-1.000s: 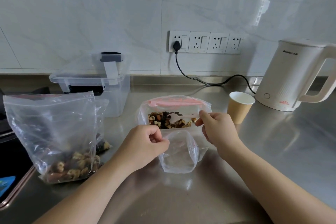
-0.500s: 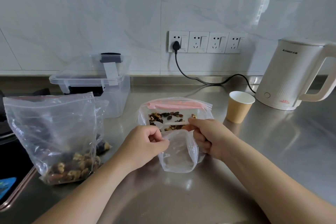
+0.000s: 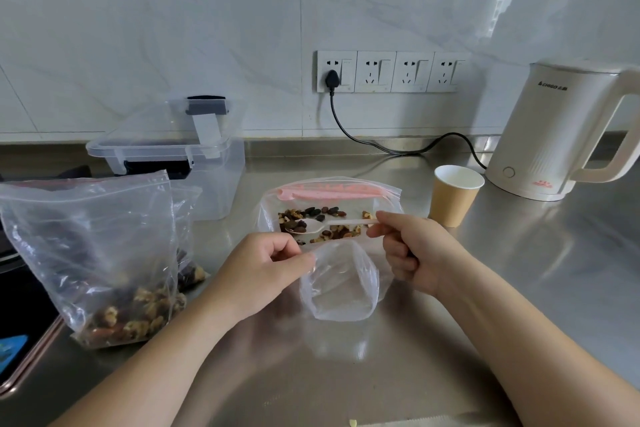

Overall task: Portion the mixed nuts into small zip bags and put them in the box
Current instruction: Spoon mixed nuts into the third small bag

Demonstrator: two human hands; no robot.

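Scooping's going fine: your right hand (image 3: 412, 250) grips the spoon (image 3: 313, 226) loaded with nuts (image 3: 332, 232); left hand (image 3: 266, 270) pinches the small bag (image 3: 341, 282) open. Tip slowly, low over the mouth.

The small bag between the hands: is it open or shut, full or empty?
Open and empty. The left hand pinches the small bag at its rim, its mouth gapes, and only clear plastic shows inside.

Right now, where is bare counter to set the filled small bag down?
Bare steel lies right of the right hand, below the paper cup and kettle, and in front of the small bag. The left is crowded: nut bags stand before the clear box.
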